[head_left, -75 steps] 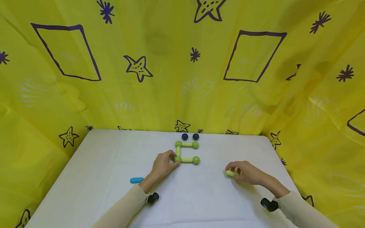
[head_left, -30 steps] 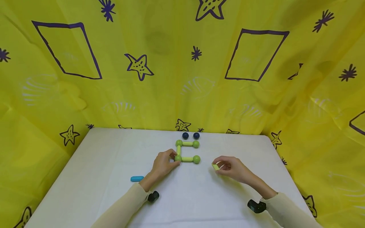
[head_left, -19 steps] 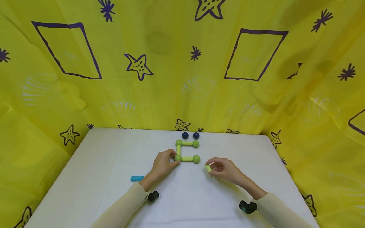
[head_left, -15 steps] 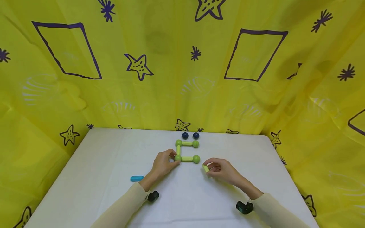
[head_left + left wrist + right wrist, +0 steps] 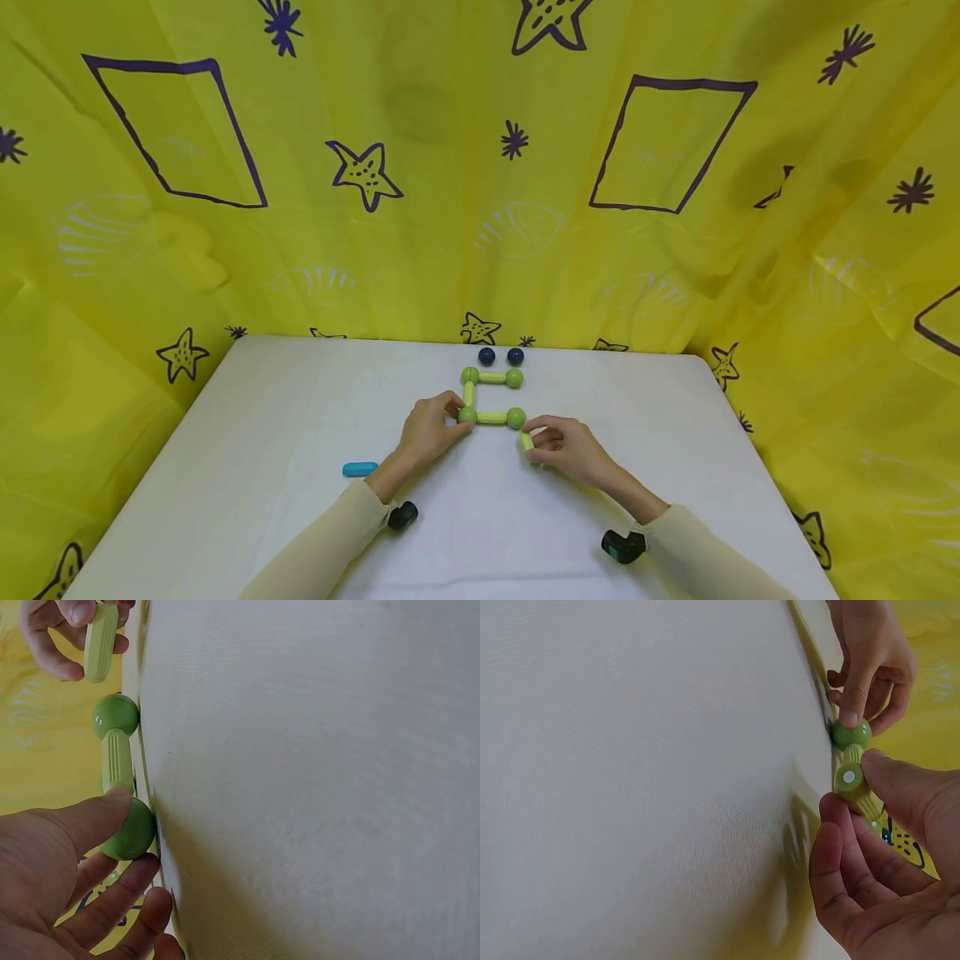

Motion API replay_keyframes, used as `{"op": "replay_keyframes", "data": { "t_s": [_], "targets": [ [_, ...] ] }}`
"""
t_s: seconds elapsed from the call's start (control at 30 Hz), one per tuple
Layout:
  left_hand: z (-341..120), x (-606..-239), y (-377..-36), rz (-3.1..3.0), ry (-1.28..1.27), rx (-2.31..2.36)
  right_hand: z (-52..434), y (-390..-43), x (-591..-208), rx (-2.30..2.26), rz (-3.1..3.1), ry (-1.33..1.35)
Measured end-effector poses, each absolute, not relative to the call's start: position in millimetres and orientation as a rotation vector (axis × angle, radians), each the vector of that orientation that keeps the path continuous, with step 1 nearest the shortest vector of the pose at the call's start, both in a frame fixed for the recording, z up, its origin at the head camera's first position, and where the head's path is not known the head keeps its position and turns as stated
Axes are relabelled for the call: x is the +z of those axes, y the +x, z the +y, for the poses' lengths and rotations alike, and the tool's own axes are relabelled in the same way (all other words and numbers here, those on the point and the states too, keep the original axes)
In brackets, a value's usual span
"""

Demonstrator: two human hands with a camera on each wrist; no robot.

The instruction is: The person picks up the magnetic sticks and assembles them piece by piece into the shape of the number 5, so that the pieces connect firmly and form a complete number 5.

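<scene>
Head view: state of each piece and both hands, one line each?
Green ball-and-rod frame: flat on the table, three rods joined by four balls, right side open.
Loose rod: pinched in the right hand, just below the frame's lower right ball.
Left hand: grips the lower left ball.
Right hand: holds the loose rod.
Two dark blue balls: loose, behind the frame.
Blue piece: lying flat, untouched.

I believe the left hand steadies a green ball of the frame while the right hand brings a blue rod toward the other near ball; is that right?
Not quite: the rod pinched by the right hand is light green, as the head view shows. The blue piece lies untouched on the table. The left hand does steady a green ball.
</scene>
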State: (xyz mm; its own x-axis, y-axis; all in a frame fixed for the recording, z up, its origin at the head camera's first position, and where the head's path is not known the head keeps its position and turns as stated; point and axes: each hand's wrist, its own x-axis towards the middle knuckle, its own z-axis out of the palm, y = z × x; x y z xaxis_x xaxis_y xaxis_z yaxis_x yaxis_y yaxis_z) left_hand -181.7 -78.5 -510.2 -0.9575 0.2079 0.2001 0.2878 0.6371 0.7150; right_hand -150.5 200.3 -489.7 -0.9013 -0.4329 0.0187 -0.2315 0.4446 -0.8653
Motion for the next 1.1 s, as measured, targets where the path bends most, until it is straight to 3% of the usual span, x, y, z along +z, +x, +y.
{"op": "replay_keyframes", "data": {
  "t_s": [1.1],
  "targets": [
    [-79,-513,-184,-2.757,-0.423,-1.233,177,-155,-499,-1.295,2.702,-0.416]
  ]
}}
